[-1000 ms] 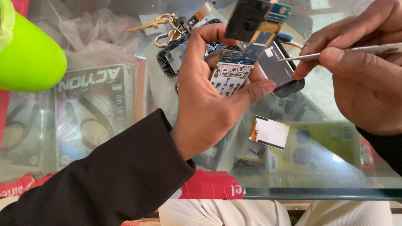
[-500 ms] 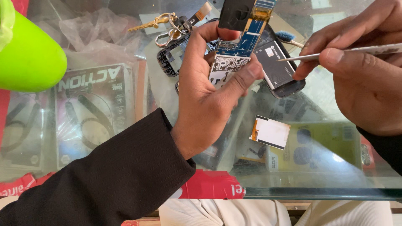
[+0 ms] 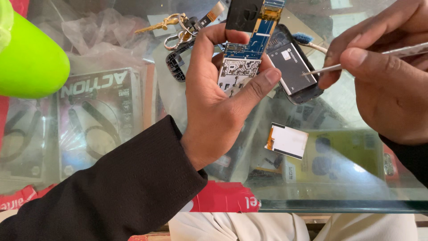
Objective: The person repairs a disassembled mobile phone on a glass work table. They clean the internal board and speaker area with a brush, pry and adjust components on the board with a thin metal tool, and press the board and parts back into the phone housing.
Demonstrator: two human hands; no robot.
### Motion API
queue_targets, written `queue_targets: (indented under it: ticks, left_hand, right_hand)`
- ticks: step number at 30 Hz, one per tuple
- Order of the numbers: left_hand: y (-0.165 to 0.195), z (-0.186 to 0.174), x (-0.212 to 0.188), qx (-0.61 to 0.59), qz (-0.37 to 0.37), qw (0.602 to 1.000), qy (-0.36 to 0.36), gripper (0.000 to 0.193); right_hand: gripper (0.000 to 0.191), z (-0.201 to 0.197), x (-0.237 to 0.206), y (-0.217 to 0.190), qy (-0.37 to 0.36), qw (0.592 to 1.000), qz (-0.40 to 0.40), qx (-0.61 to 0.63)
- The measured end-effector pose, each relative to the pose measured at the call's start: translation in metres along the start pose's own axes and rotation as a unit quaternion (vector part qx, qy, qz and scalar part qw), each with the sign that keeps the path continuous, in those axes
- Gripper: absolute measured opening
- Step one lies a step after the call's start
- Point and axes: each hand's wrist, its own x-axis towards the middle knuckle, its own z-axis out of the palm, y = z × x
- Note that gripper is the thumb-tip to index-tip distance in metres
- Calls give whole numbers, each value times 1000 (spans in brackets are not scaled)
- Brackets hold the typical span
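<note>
My left hand (image 3: 223, 93) grips a blue phone circuit board (image 3: 243, 58), held upright with my thumb pressed on its right edge; a black part tops the board. Pinched in my right hand (image 3: 383, 76) is a thin metal tool (image 3: 356, 62), its tip pointing left toward the board, just above a black phone back housing with battery (image 3: 294, 71) lying on the glass counter (image 3: 339, 178). A small white display module (image 3: 287, 140) lies on the glass below the housing.
A bunch of keys (image 3: 171, 24) and a black phone frame (image 3: 174, 67) lie behind my left hand. Crumpled clear plastic (image 3: 102, 35) and a bright green object (image 3: 31, 62) are at the left. Packaged earphones (image 3: 98, 116) show under the glass. The counter's front edge runs along the bottom.
My left hand has tilted the circuit board upward and a little left, so it stands more upright. The right hand and tool have stayed nearly still.
</note>
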Motion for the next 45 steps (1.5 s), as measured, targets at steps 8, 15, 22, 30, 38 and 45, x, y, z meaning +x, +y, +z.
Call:
queue_targets:
  ticks: [8, 15, 22, 30, 38, 45]
  left_hand:
    - [2, -4, -5, -43, 17, 999, 27, 27]
    - [-4, -15, -1, -23, 86, 996, -1, 24]
    - [-5, -15, 0, -25, 74, 997, 10, 23]
    - [0, -16, 1, 10, 35, 999, 5, 26]
    - [6, -10, 4, -30, -80, 995, -60, 29]
    - [-2, -4, 3, -94, -84, 988, -84, 32]
  right_hand:
    - [14, 36, 4, -35, -68, 930, 72, -355]
    - [24, 36, 9, -27, -21, 969, 35, -244]
    - [28, 34, -3, -25, -75, 928, 35, -362]
    - [19, 13, -8, -15, -16, 935, 0, -355]
    - [17, -1, -18, -16, -85, 924, -153, -339]
    - [17, 6, -19, -21, -84, 968, -75, -223]
